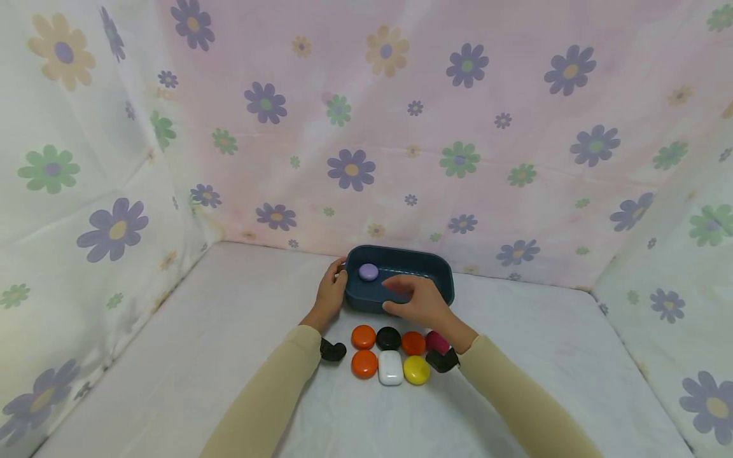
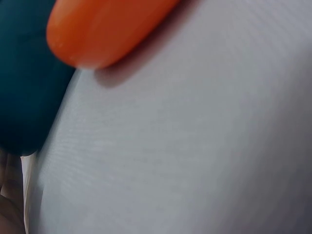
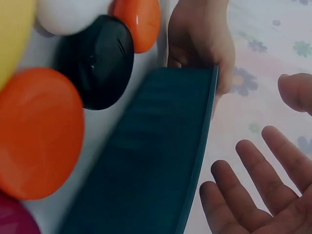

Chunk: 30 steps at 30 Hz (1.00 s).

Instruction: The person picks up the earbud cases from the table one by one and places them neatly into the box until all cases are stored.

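Observation:
A dark teal rectangular tub stands near the back wall, with one lilac rounded piece inside at the left. My left hand holds the tub's left end, fingers and thumb against its outside. Above the tub's right half hovers my right hand, its fingers spread and holding nothing. In front of the tub lie glossy rounded pieces in two rows: orange, black, red-orange and magenta behind; orange, white and yellow nearer. The right wrist partly covers the magenta one.
A white cloth covers the table. Flower-patterned sheets hang behind and on both sides. A black wrist device sits at the left cuff, and another black device at the right cuff, close to the pieces.

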### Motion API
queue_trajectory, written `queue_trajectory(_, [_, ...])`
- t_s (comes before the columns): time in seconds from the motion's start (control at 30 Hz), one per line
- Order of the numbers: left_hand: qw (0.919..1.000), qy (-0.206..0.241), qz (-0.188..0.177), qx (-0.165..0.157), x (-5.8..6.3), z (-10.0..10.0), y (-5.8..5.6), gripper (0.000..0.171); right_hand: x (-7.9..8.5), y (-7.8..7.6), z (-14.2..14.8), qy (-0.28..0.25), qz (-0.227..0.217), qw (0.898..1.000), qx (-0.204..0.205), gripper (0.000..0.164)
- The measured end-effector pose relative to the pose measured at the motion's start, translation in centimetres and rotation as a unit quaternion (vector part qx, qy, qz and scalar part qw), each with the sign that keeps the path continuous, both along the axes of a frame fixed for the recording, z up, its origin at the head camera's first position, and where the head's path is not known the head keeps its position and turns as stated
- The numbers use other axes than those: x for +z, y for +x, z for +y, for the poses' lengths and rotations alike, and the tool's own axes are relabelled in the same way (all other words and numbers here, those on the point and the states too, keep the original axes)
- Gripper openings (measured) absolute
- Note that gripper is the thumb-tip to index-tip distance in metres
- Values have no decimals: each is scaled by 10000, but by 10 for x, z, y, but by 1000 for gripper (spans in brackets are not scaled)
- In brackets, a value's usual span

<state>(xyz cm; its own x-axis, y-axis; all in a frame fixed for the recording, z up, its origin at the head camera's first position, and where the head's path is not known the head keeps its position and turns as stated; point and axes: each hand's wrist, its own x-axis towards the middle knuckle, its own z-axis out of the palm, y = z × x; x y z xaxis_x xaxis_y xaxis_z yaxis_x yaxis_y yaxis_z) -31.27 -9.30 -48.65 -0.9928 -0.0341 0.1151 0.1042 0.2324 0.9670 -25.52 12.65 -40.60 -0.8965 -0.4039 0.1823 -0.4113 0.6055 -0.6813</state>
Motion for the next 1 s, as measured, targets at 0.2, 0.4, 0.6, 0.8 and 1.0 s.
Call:
queue_trajectory(0.2, [10000, 14, 20, 26, 0, 0, -1, 46, -2, -22, -10, 9, -60, 9999, -135, 38])
queue_trajectory(0.4, [10000, 24, 81, -19, -3, 0, -2, 46, -10, -41, -20, 55, -185, 9994, -284, 41])
queue_trajectory(0.6, [9998, 145, 119, -35, -2, -1, -2, 46, -16, -57, -29, -222, -145, 9982, -542, 36])
queue_trajectory(0.8, [9993, 286, 159, -152, 8, -2, 4, 46, -19, -71, -37, -424, -124, 9961, -768, 36])
queue_trajectory(1.0, [9997, 136, 207, -13, -3, -1, -2, 46, -24, -81, -43, -481, -198, 9941, -947, 36])
